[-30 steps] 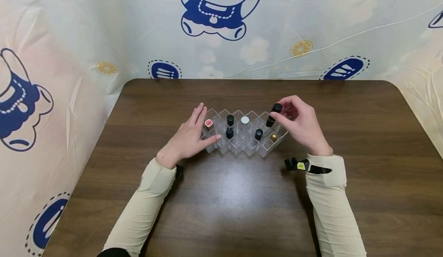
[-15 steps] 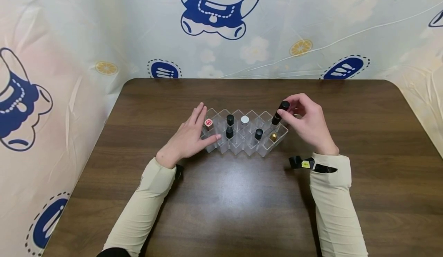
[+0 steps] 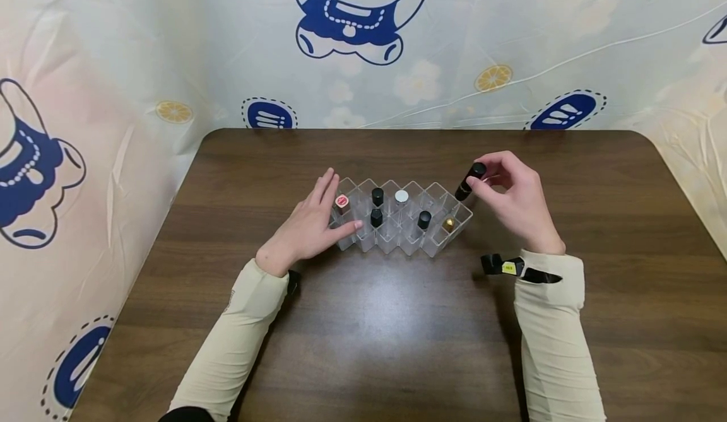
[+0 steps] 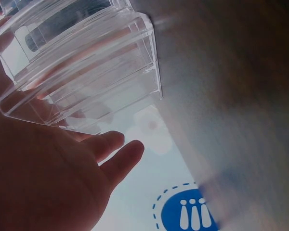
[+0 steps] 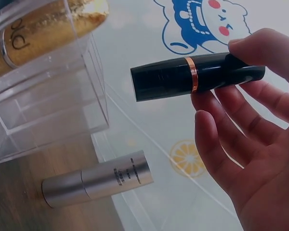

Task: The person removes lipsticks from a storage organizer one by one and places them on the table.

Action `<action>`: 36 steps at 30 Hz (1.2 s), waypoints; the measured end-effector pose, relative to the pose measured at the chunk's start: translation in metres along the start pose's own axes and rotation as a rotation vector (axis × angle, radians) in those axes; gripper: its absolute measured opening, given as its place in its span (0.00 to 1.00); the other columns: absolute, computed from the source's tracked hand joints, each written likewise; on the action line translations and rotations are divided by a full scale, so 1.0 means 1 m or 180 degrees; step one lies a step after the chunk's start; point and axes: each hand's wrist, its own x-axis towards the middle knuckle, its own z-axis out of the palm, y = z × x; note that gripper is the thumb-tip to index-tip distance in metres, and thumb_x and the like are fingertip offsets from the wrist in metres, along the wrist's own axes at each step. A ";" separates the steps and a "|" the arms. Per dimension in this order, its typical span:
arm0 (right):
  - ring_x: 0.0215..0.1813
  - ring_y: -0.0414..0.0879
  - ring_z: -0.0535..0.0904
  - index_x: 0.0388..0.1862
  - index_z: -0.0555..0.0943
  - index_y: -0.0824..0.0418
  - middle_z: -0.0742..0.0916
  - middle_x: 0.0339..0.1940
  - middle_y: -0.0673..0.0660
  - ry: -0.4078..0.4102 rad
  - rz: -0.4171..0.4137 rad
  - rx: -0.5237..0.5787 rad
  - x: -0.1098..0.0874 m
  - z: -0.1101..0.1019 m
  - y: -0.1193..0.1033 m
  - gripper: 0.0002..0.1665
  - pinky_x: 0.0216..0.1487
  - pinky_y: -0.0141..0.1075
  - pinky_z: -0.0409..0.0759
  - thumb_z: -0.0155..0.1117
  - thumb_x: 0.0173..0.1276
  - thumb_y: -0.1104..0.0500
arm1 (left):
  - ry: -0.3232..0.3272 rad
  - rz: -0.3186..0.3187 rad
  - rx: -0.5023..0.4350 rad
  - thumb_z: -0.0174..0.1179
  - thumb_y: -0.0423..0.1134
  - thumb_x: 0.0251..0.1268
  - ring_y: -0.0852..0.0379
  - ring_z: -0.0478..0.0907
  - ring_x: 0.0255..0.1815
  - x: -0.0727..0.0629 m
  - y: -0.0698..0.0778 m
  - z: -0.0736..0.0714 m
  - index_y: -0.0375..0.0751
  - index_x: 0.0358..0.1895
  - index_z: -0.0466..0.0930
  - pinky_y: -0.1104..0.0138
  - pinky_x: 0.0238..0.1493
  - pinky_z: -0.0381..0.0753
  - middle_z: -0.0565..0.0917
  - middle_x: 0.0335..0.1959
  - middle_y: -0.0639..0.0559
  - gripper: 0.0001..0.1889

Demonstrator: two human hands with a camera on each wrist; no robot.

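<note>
A black lipstick tube (image 3: 469, 182) with a copper band is pinched between the thumb and fingers of my right hand (image 3: 515, 202). It tilts in the air just off the right end of a clear, many-celled lipstick organizer (image 3: 389, 244). My left hand (image 3: 303, 229) lies along the organizer's left end, fingers straight and thumb across the front corner. In the left wrist view its palm side is up against the clear wall. Standing in cells are a red-topped tube (image 3: 342, 203), a white-capped one (image 3: 401, 196), a gold one (image 3: 449, 224) and several black-capped ones (image 3: 424, 220).
Beside the organizer, a silver tube (image 5: 101, 180) stands on the table in the right wrist view; the head view does not show it. The brown wooden table (image 3: 386, 334) ends at a printed curtain (image 3: 227, 62) behind and to the left.
My right hand has carried the black lipstick tube rightward, from over the organizer's right cells to beyond its right end. The left hand has stayed in place.
</note>
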 end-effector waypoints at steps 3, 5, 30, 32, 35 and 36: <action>0.35 0.32 0.77 0.49 0.80 0.66 0.81 0.34 0.43 0.0024 0.0048 -0.0017 0.000 -0.002 0.001 0.17 0.41 0.19 0.75 0.69 0.60 0.67 | 0.0026 0.0020 0.0011 0.44 0.76 0.60 0.46 0.41 0.80 0.000 0.000 0.000 0.44 0.79 0.34 0.40 0.71 0.55 0.33 0.80 0.51 0.55; 0.35 0.32 0.78 0.49 0.80 0.66 0.81 0.34 0.42 0.0034 0.0068 -0.0014 0.000 -0.003 0.001 0.17 0.42 0.19 0.75 0.69 0.61 0.67 | 0.0046 0.0034 0.0012 0.44 0.75 0.60 0.46 0.41 0.80 0.000 -0.001 0.000 0.43 0.79 0.35 0.40 0.71 0.56 0.33 0.80 0.51 0.55; 0.36 0.32 0.78 0.50 0.80 0.66 0.80 0.35 0.40 0.0246 0.0171 -0.0071 -0.002 -0.015 0.008 0.17 0.41 0.19 0.74 0.66 0.61 0.68 | 0.0052 0.0037 -0.0002 0.44 0.76 0.60 0.45 0.41 0.80 0.000 0.000 0.000 0.43 0.79 0.35 0.40 0.71 0.55 0.34 0.80 0.50 0.55; 0.35 0.32 0.78 0.50 0.80 0.66 0.80 0.35 0.40 0.0262 0.0186 -0.0080 -0.001 -0.016 0.009 0.16 0.40 0.19 0.74 0.66 0.61 0.68 | 0.0038 0.0015 -0.0015 0.44 0.76 0.60 0.45 0.42 0.80 0.000 0.000 0.000 0.44 0.79 0.34 0.40 0.71 0.55 0.33 0.80 0.51 0.55; 0.35 0.32 0.78 0.49 0.80 0.67 0.80 0.35 0.39 0.0280 0.0199 -0.0103 -0.001 -0.017 0.010 0.16 0.40 0.19 0.74 0.66 0.61 0.68 | 0.0010 -0.0023 -0.0044 0.43 0.77 0.59 0.46 0.42 0.80 0.000 0.000 0.000 0.45 0.79 0.34 0.40 0.71 0.55 0.32 0.80 0.53 0.55; 0.35 0.32 0.78 0.49 0.80 0.67 0.80 0.35 0.39 0.0291 0.0201 -0.0110 -0.001 -0.017 0.011 0.16 0.40 0.19 0.74 0.66 0.61 0.68 | 0.0008 -0.0031 -0.0052 0.43 0.77 0.59 0.47 0.42 0.80 0.000 0.000 0.000 0.45 0.79 0.34 0.40 0.71 0.55 0.32 0.80 0.53 0.55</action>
